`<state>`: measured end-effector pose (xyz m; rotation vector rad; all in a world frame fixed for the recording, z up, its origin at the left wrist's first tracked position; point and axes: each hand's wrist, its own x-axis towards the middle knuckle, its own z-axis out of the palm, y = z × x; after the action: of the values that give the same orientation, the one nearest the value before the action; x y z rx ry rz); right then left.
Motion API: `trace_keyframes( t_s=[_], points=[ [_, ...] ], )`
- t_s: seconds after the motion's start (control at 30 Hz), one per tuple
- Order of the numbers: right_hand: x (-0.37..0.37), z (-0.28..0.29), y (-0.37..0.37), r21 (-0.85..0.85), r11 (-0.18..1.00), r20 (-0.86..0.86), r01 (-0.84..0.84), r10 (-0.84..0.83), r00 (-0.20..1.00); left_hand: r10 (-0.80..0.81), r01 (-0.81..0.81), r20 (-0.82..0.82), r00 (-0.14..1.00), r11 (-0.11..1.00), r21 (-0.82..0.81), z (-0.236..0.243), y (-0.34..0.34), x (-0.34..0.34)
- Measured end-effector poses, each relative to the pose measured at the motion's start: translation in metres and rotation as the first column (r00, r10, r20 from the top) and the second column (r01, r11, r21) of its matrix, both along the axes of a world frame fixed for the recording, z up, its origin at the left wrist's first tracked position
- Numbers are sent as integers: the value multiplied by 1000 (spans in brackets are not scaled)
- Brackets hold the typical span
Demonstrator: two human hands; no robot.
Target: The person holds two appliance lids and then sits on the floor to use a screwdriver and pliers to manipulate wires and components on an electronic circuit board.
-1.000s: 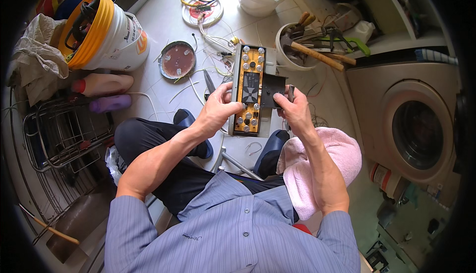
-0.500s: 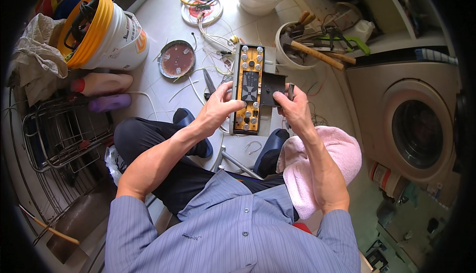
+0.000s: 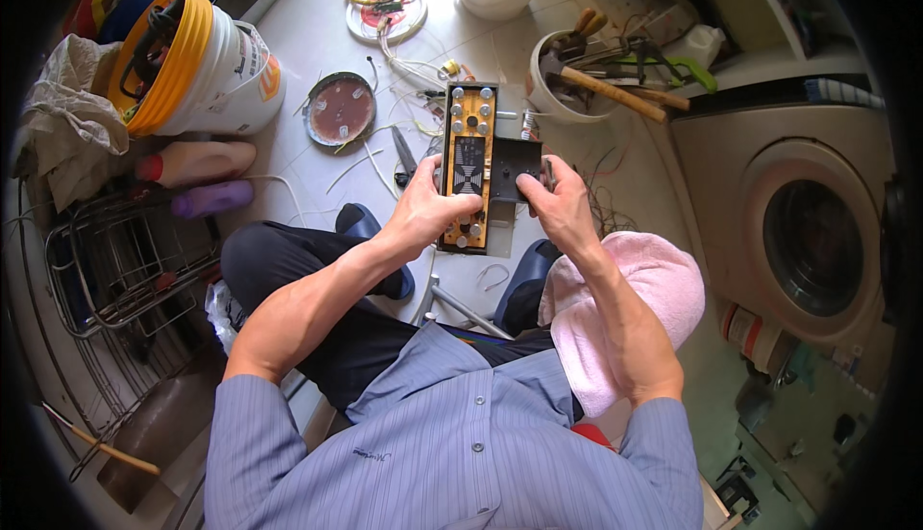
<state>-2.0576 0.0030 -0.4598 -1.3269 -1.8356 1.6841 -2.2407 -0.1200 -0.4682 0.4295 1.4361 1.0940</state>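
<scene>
Both hands are raised over the floor in front of my knees. A long black tray with an orange circuit board [image 3: 470, 107] is held upright in the view, dotted with silver round parts and a black patterned panel mid-length. My left hand [image 3: 423, 211] grips its left edge, thumb across the lower board. Jutting from its right side is a flat black plate [image 3: 515, 166], pinched by my right hand [image 3: 561, 201] with the thumb on top. Something dark and narrow shows by the right fingers; its kind is unclear. Whether plate and tray are joined I cannot tell.
Loose wires, a knife-like blade [image 3: 404, 150] and a round brown disc [image 3: 340, 109] lie beyond. A bucket of tools [image 3: 553, 97] stands far right, a yellow-rimmed bucket [image 3: 236, 78] far left. A pink towel [image 3: 635, 285] covers my right knee; a washing machine [image 3: 731, 203] is at right.
Both hands and the circuit board with its black plate have shifted slightly left and away from me. The grip of each hand looks much the same.
</scene>
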Motion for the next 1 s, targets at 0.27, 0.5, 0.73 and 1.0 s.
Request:
trace_keyframes(
  t_s=[0.27,0.5,0.73,1.0],
  points=[
    [-5,17,5,-133,990,-34,55,-60,998,-66,64,234,970,998,17,-9,0,-10],
    [-5,20,11,-176,982,-76,73,-88,993,-153,126,336,929,987,102,-13,-5,-10],
    [0,7,7,-102,993,-11,58,-60,998,-86,74,179,980,995,71,-11,-2,-8],
    [-3,13,10,-56,997,-13,50,-50,999,-157,152,356,921,987,43,-13,-2,-10]
  ],
)
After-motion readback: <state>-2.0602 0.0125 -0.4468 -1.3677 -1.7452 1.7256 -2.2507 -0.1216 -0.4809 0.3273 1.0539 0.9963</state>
